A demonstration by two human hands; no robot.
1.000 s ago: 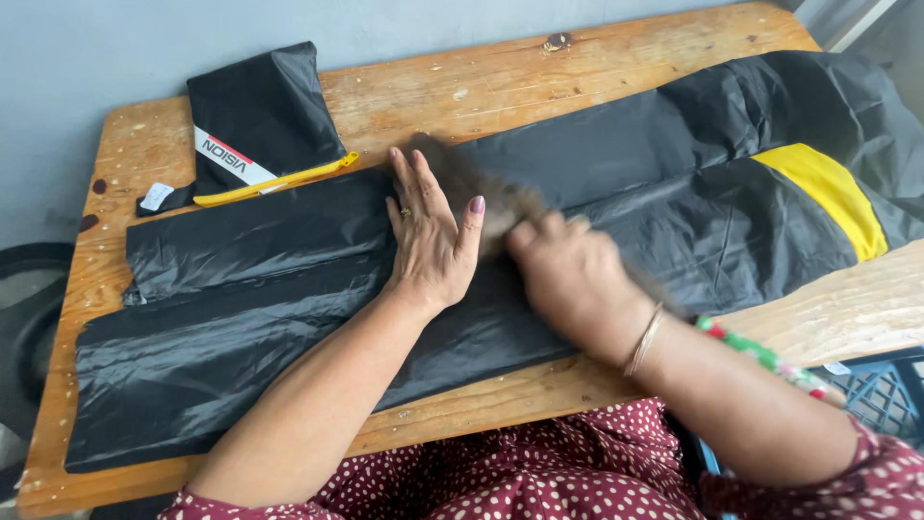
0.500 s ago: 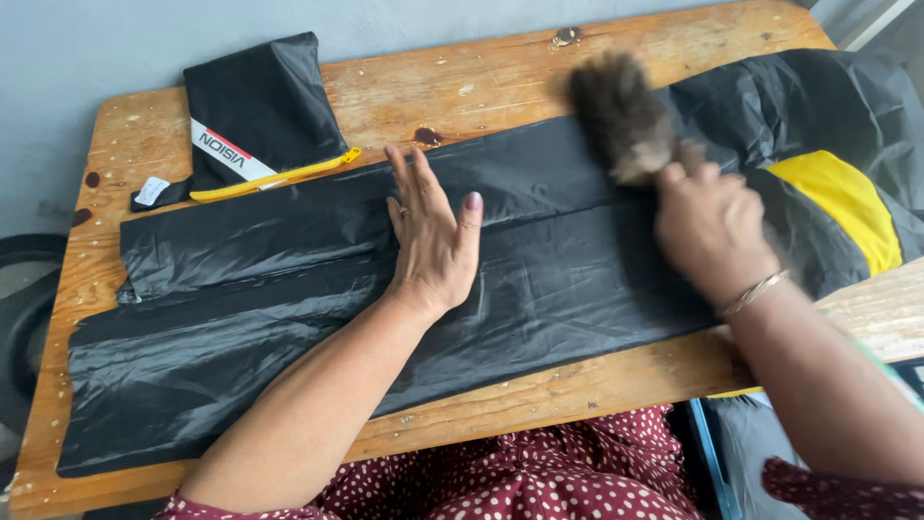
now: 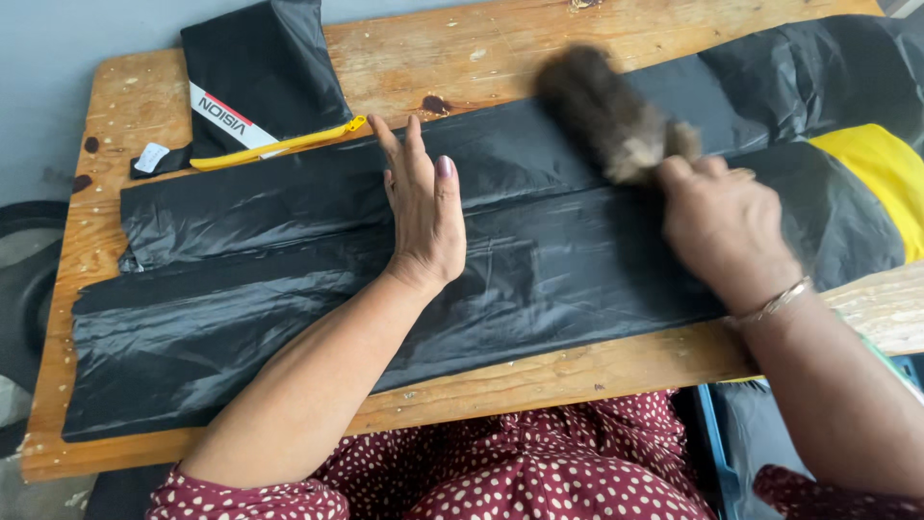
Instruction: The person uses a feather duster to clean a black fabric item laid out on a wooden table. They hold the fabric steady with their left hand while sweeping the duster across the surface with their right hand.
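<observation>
Flat across the wooden tabletop (image 3: 539, 371) lies a long black plastic sheet (image 3: 539, 260). Pressing it down, the left hand (image 3: 423, 207) has its fingers released and spread. Beside it, the right hand (image 3: 727, 226) clenches a blurred brown bristle brush (image 3: 602, 111) on the sheet.

This looks like a small workshop or a home work corner, probably one for sewing or making up fabric goods, though the view is too narrow to be sure. A rough wooden bench (image 3: 539, 380), scuffed, stained and flecked with paint, fills most of the view. Long lengths of black sheet material (image 3: 289, 318) lie spread flat across it. At 11 o'clock sits a folded black piece with a yellow zip (image 3: 279, 146). At 3 o'clock a yellow panel (image 3: 881, 173) shows. Beyond the bench, a plain grey floor (image 3: 58, 58) is visible at 10 o'clock.
</observation>
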